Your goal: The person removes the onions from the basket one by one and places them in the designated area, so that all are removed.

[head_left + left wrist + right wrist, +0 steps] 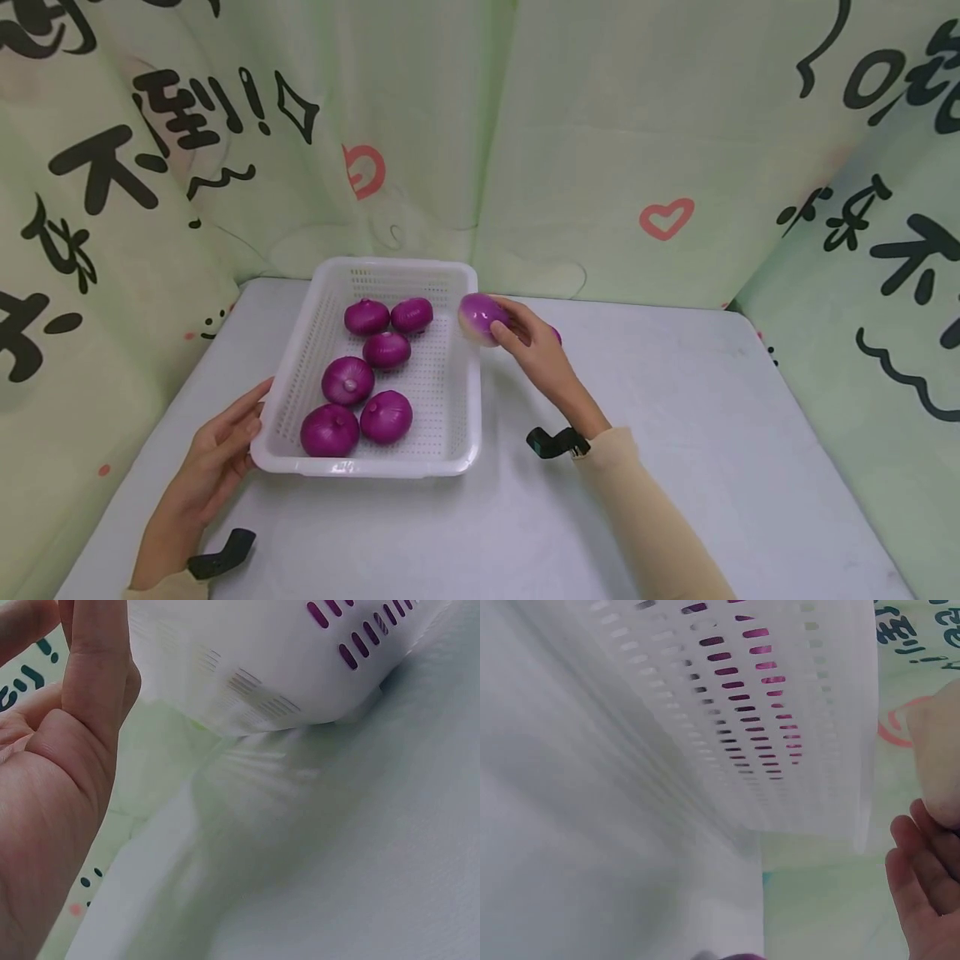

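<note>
A white perforated basket (367, 468) sits on the table with several purple onions (348, 380) inside. My right hand (519, 330) grips one more purple onion (478, 317), pale at one end, just outside the basket's far right rim. Behind that hand a sliver of another onion (556, 335) shows on the table. My left hand (225, 442) lies with straight fingers against the basket's near left corner. The left wrist view shows the open palm (52, 787) beside the basket wall (247, 667). In the right wrist view the basket wall (780, 712) fills the frame, with fingers (926, 900) at the right edge.
The pale grey table (675, 433) stretches to the right of the basket and in front of it. Green printed cloth (600, 150) hangs close round the back and both sides of the table.
</note>
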`<control>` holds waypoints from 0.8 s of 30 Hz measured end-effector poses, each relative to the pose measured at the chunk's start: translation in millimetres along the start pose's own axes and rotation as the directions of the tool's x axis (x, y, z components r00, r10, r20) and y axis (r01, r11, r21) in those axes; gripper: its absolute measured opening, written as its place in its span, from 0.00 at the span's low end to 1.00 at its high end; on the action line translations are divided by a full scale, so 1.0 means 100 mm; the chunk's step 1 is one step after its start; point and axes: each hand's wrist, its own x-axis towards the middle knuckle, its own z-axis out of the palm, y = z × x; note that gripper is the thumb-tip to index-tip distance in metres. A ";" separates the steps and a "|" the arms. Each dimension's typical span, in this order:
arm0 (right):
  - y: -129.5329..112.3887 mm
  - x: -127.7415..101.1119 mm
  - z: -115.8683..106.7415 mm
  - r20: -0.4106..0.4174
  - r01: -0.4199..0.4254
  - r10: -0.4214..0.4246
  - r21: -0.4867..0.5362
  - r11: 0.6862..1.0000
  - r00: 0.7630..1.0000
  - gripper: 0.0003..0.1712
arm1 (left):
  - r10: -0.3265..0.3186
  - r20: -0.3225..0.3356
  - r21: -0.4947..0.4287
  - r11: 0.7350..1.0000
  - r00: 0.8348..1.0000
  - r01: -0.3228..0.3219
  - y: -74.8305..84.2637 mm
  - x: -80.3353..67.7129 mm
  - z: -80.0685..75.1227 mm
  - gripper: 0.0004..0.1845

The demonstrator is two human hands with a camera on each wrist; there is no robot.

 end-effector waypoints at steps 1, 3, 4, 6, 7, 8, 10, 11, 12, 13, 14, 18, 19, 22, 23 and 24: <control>0.01 -0.03 -0.01 -0.015 0.006 -0.007 -0.009 1.000 1.000 0.32 | 0.000 0.000 -0.003 1.000 1.000 0.000 0.00 0.00 0.00 0.29; 0.03 -0.08 -0.02 -0.039 0.015 -0.016 -0.034 0.999 0.999 0.31 | 0.004 0.002 -0.004 1.000 1.000 -0.004 0.00 -0.01 0.00 0.29; 0.03 -0.11 -0.02 -0.051 0.015 -0.017 -0.047 0.999 0.999 0.31 | 0.006 0.004 -0.006 1.000 1.000 -0.006 0.00 -0.01 0.00 0.29; 0.04 -0.16 -0.04 -0.071 0.004 -0.009 -0.061 0.998 0.997 0.31 | 0.015 0.012 -0.011 1.000 1.000 -0.015 0.00 -0.01 0.00 0.30; 0.05 -0.19 -0.05 -0.082 0.001 -0.006 -0.066 0.998 0.997 0.31 | 0.019 0.014 -0.010 1.000 1.000 -0.019 0.00 -0.01 0.00 0.30; 0.07 -0.22 -0.06 -0.094 -0.003 -0.004 -0.073 0.997 0.996 0.31 | 0.021 0.015 -0.007 1.000 1.000 -0.021 -0.01 -0.01 0.00 0.30; 0.09 -0.27 -0.08 -0.121 -0.010 0.000 -0.076 0.997 0.993 0.31 | 0.022 0.015 -0.006 1.000 1.000 -0.021 -0.01 -0.01 0.00 0.30; 0.10 -0.29 -0.10 -0.133 -0.011 0.000 -0.077 0.997 0.991 0.30 | 0.022 0.014 -0.006 1.000 1.000 -0.022 -0.01 -0.01 0.00 0.30; 0.12 -0.30 -0.12 -0.146 -0.010 -0.001 -0.078 0.997 0.989 0.30 | 0.022 0.013 -0.007 1.000 1.000 -0.022 -0.02 -0.01 0.00 0.30; 0.14 -0.32 -0.14 -0.157 -0.009 -0.003 -0.080 0.997 0.988 0.30 | 0.022 0.013 -0.008 1.000 1.000 -0.022 -0.02 -0.01 0.00 0.30; 0.15 -0.33 -0.16 -0.169 -0.010 -0.004 -0.083 0.996 0.986 0.30 | 0.022 0.012 -0.010 1.000 1.000 -0.022 -0.02 -0.01 0.00 0.30; 0.20 -0.38 -0.26 -0.211 -0.019 0.003 -0.075 0.997 0.978 0.30 | 0.023 0.009 -0.012 1.000 1.000 -0.023 -0.01 -0.01 0.00 0.30; 0.22 -0.40 -0.28 -0.222 -0.026 0.008 -0.076 0.997 0.975 0.30 | 0.023 0.009 -0.012 1.000 1.000 -0.023 -0.01 -0.01 0.00 0.30; 0.25 -0.44 -0.36 -0.256 -0.053 0.033 -0.071 0.996 0.966 0.31 | 0.024 0.015 -0.010 1.000 1.000 -0.024 -0.01 -0.01 0.00 0.30; 0.26 -0.45 -0.38 -0.266 -0.064 0.044 -0.070 0.995 0.963 0.32 | 0.024 0.018 -0.011 1.000 1.000 -0.024 -0.01 -0.01 0.00 0.30; 0.27 -0.47 -0.40 -0.276 -0.080 0.058 -0.070 0.994 0.959 0.33 | 0.025 0.020 -0.011 1.000 0.999 -0.024 -0.01 -0.01 0.00 0.30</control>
